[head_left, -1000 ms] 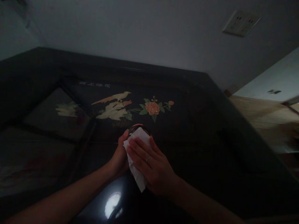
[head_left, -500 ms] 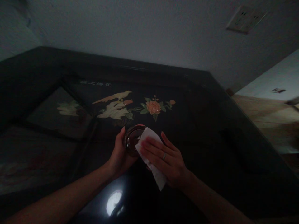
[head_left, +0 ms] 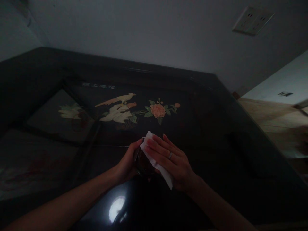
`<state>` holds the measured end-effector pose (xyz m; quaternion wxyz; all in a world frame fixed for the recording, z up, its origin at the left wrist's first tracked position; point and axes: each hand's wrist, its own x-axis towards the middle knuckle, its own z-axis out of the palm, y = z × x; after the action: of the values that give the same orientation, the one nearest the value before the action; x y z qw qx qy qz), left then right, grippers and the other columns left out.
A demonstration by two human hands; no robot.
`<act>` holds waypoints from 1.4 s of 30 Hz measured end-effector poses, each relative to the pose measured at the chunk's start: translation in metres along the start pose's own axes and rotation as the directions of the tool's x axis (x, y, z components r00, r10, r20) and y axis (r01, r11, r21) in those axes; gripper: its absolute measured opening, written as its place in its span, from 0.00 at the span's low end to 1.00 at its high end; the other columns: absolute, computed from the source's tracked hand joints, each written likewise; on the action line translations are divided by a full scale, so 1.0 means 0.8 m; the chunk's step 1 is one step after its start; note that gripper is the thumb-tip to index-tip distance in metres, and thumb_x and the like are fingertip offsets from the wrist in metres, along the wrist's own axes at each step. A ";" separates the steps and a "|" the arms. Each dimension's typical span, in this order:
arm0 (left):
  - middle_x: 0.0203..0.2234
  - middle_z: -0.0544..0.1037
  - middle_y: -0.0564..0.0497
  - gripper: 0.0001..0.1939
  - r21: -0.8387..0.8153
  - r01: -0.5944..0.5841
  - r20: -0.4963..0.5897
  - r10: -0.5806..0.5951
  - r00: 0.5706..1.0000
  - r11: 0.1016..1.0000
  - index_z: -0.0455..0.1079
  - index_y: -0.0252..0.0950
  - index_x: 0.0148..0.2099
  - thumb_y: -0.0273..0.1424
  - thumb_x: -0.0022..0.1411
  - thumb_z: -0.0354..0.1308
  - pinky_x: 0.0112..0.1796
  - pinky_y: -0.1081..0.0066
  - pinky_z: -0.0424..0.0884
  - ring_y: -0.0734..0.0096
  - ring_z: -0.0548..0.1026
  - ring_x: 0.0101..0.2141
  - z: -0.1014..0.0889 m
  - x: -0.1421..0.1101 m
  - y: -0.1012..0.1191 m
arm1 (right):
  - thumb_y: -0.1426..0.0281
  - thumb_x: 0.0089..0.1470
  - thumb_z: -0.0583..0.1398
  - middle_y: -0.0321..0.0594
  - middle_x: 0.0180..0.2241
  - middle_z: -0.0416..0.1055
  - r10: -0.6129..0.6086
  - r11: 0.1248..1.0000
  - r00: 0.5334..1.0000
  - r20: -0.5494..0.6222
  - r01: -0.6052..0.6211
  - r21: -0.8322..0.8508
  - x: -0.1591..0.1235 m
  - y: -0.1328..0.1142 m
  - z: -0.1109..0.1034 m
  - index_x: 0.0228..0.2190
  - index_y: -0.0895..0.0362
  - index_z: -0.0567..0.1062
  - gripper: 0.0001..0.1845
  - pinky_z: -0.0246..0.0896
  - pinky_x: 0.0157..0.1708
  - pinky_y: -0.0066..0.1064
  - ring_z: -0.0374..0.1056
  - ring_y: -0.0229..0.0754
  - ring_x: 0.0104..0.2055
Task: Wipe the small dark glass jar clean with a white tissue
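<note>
My left hand (head_left: 128,162) is wrapped round a dark, shiny round object (head_left: 143,163), perhaps a small glass bowl or ashtray; its exact kind is hard to make out in the dim light. Across its right side lies a white tissue (head_left: 166,175), pressed flat under the fingers of my right hand (head_left: 172,160). A ring shows on one of that hand's fingers. The tissue and my right hand hide much of the round object. Both hands are above a glossy black tabletop (head_left: 192,192).
Inlaid in the black surface are a bird picture (head_left: 117,109) and a pink flower (head_left: 158,110). A pale wall (head_left: 144,35) rises behind, with a socket plate (head_left: 252,21) at upper right. Light wooden flooring (head_left: 274,117) shows beyond the right edge.
The round object has tilted, so its open-looking round face no longer shows. My left hand has shifted slightly right, and the tissue now covers the object's upper right side.
</note>
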<state>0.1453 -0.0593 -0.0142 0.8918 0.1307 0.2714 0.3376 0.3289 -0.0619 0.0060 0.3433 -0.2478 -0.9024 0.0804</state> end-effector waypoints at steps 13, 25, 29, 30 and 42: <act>0.26 0.79 0.47 0.22 -0.095 -0.233 -0.075 0.226 0.971 0.968 0.75 0.33 0.41 0.40 0.66 0.43 0.18 0.69 0.71 0.65 0.75 0.22 0.015 0.004 0.018 | 0.75 0.62 0.50 0.55 0.55 0.68 -0.051 0.999 0.996 -0.067 0.051 0.013 -0.010 0.003 -0.001 0.53 0.69 0.67 0.20 0.57 0.61 0.48 0.56 0.47 0.64; 0.28 0.81 0.46 0.22 -0.123 -0.118 -0.325 0.073 0.943 0.985 0.76 0.34 0.41 0.41 0.66 0.44 0.33 0.70 0.71 0.65 0.77 0.29 0.029 0.007 0.015 | 0.72 0.64 0.48 0.47 0.58 0.65 -0.033 0.992 0.997 0.075 0.042 -0.123 0.008 -0.021 0.011 0.56 0.66 0.65 0.22 0.35 0.67 0.45 0.52 0.42 0.65; 0.23 0.79 0.49 0.19 -0.075 -0.171 -0.302 0.141 0.943 0.982 0.75 0.34 0.40 0.39 0.66 0.46 0.30 0.71 0.69 0.65 0.77 0.27 0.029 0.008 0.009 | 0.71 0.64 0.48 0.47 0.61 0.61 0.059 0.981 0.994 0.089 -0.041 -0.191 0.009 -0.016 0.007 0.59 0.64 0.62 0.23 0.32 0.67 0.46 0.49 0.42 0.66; 0.22 0.78 0.50 0.18 -0.069 -0.199 -0.291 0.171 0.941 0.978 0.75 0.35 0.40 0.37 0.66 0.46 0.29 0.72 0.69 0.65 0.76 0.27 0.028 0.009 0.008 | 0.72 0.63 0.49 0.47 0.61 0.61 0.076 0.978 0.994 0.082 -0.058 -0.202 0.008 -0.014 0.006 0.58 0.64 0.62 0.23 0.34 0.67 0.46 0.49 0.43 0.66; 0.27 0.81 0.48 0.25 -0.129 -0.199 -0.273 0.158 0.949 0.971 0.77 0.33 0.38 0.40 0.68 0.41 0.33 0.73 0.71 0.69 0.77 0.28 0.026 0.009 0.013 | 0.75 0.57 0.51 0.53 0.54 0.70 -0.016 0.990 1.000 -0.020 0.014 -0.137 -0.006 -0.008 0.002 0.52 0.70 0.69 0.22 0.50 0.63 0.47 0.57 0.47 0.63</act>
<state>0.1562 -0.0475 0.0044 0.8214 0.0395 0.3462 0.4516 0.3285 -0.0699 0.0045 0.3355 -0.2648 -0.9039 0.0130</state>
